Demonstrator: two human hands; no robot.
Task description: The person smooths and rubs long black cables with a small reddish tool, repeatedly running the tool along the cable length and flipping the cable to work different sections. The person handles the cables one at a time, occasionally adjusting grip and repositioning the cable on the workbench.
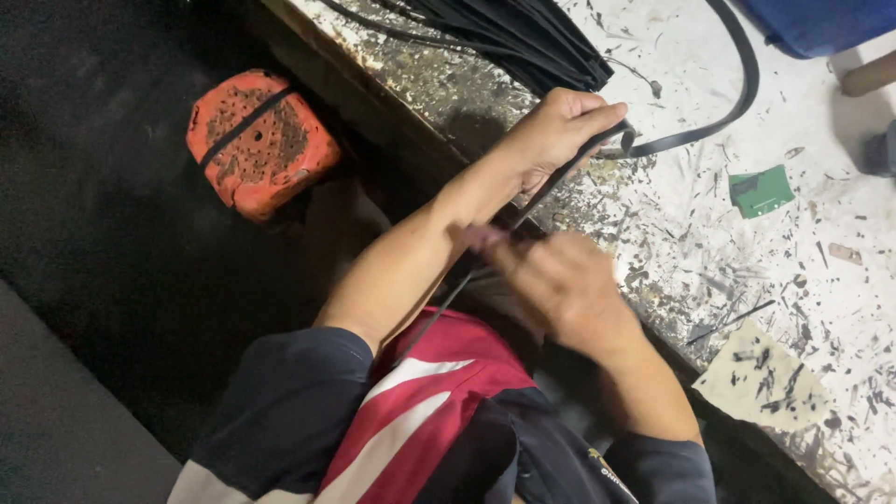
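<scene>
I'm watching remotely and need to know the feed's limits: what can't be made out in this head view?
- Right hand: motion-blurred; its fingers and grip cannot be read.
- Black strip: its lower end fades out over the red and navy shirt.
- Bundle of black strips: cut off by the top edge.
- Blue object: cut off at the top right corner.

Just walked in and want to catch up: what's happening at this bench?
A person is working a thin black rubber strip at the edge of a scrap-littered white workbench. The left hand grips the strip near its curled end; the right hand, blurred, is on the strip lower down. A bundle of black strips lies on the bench, and an orange block sits on the floor.
</scene>
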